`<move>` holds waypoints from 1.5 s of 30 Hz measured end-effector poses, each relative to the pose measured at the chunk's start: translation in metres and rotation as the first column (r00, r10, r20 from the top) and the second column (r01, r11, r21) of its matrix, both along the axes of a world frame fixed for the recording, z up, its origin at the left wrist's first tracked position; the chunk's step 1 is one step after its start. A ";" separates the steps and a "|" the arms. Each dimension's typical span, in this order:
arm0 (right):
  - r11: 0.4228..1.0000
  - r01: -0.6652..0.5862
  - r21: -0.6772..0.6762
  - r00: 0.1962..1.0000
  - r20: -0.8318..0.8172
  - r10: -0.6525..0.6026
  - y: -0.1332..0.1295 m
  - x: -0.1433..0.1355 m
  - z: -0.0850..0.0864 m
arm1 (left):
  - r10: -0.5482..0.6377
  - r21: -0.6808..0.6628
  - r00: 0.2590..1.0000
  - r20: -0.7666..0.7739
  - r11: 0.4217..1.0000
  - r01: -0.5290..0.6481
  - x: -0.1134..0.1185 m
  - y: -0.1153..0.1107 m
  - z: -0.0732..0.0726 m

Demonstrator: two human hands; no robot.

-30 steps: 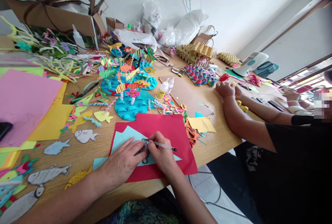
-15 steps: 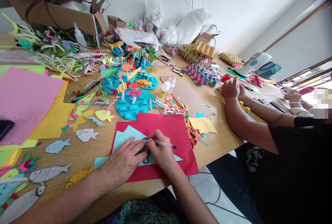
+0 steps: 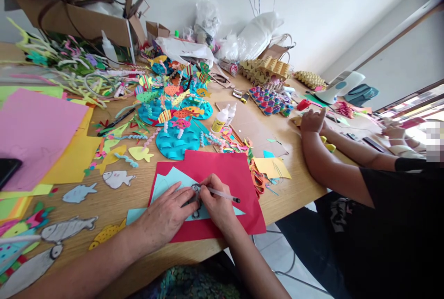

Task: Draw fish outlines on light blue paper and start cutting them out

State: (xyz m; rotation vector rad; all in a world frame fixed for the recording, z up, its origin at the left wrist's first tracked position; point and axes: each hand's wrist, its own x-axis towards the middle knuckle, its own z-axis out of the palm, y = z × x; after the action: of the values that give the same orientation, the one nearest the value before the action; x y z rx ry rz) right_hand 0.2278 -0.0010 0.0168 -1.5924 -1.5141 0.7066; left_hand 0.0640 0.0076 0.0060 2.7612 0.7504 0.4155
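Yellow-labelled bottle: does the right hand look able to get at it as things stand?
Probably yes, once its fingers are free: the right hand holds a pen. Only flat red paper and low scraps seem to lie between it and the upright yellow-labelled bottle.

right hand [image 3: 218,202]: holds pen [image 3: 227,195] | left hand [image 3: 168,212]: on blue paper [image 3: 173,178]

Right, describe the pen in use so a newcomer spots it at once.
On the wooden table, find the big red sheet at the near edge. Over it, the right hand holds the pen slanted over light-blue paper. Its pale barrel with a dark end distinguishes it from the dark, slim item lying farther left.
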 end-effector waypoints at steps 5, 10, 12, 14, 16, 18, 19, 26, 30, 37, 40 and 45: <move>1.000 -0.015 -0.010 1.000 0.008 0.015 0.000 -0.001 -0.002 | 0.000 0.024 1.000 0.015 1.000 -0.001 0.000 -0.001 -0.002; 1.000 -0.020 -0.021 1.000 0.001 0.020 0.001 0.000 -0.002 | 0.004 0.027 1.000 0.008 1.000 -0.004 0.000 -0.001 -0.003; 0.999 -0.030 -0.023 1.000 0.009 0.030 0.001 0.000 -0.001 | 0.005 0.025 1.000 -0.002 1.000 -0.005 0.000 -0.001 -0.003; 0.999 -0.034 -0.025 0.999 0.010 0.034 0.001 0.000 0.001 | 0.002 0.028 1.000 -0.013 1.000 -0.001 0.000 -0.001 -0.002; 0.999 -0.034 -0.027 0.999 0.002 0.034 0.001 0.000 0.002 | -0.002 0.031 1.000 -0.022 1.000 0.002 0.000 0.000 -0.001; 0.999 -0.035 -0.025 0.999 -0.007 0.035 0.000 -0.001 0.002 | -0.005 0.043 1.000 -0.026 0.999 0.006 0.000 0.000 -0.001; 0.999 -0.037 -0.023 0.999 -0.008 0.037 0.000 -0.001 0.002 | -0.006 0.055 1.000 -0.028 0.998 0.008 0.000 -0.001 -0.002; 0.999 -0.033 -0.032 0.999 0.007 0.033 0.000 0.000 -0.002 | 0.033 0.221 0.999 0.000 0.975 -0.033 -0.001 -0.005 -0.016; 0.999 -0.028 -0.032 0.999 0.029 0.029 0.000 0.000 -0.003 | 0.074 0.259 0.997 -0.012 0.963 -0.068 -0.001 -0.007 -0.019; 0.999 -0.041 -0.027 0.998 0.050 0.042 0.000 0.000 -0.005 | 0.084 0.256 0.996 -0.021 0.964 -0.076 -0.001 -0.009 -0.015; 0.999 -0.041 -0.033 0.998 0.040 0.043 0.000 -0.001 -0.006 | 0.090 0.220 0.996 -0.022 0.972 -0.083 -0.001 -0.011 -0.014; 0.997 -0.047 -0.053 0.998 0.026 0.048 0.001 -0.001 -0.006 | 0.098 0.149 0.994 -0.039 0.985 -0.091 -0.002 -0.013 -0.012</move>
State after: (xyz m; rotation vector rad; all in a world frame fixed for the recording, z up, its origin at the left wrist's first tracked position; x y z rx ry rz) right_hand 0.2269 0.0005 0.0111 -1.6155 -1.5699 0.7592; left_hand 0.0616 -0.0056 -0.0057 2.8887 0.8995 0.4431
